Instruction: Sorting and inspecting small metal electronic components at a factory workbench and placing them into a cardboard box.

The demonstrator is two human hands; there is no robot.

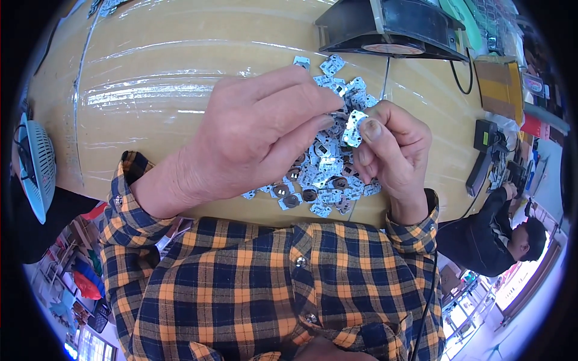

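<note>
My right hand (394, 144) pinches a small white circuit board (354, 128) between thumb and bent forefinger, over a heap of similar boards. Just left of it, my left hand (265, 117) is closed, with thumb and forefinger tips drawn near each other beside the held board. Whatever sits between those tips, if anything, is too small to make out. Below both hands spreads the pile of circuit boards (325, 162), several carrying round dark parts (309, 195). My left hand hides part of the pile.
A black fan (391, 30) stands at the far side of the film-covered table (150, 54). A cardboard box (500, 87) and a black power adapter (483, 135) lie at the right. Blue plastic basket (39, 162) at the left edge. Another person (494, 240) sits at the right.
</note>
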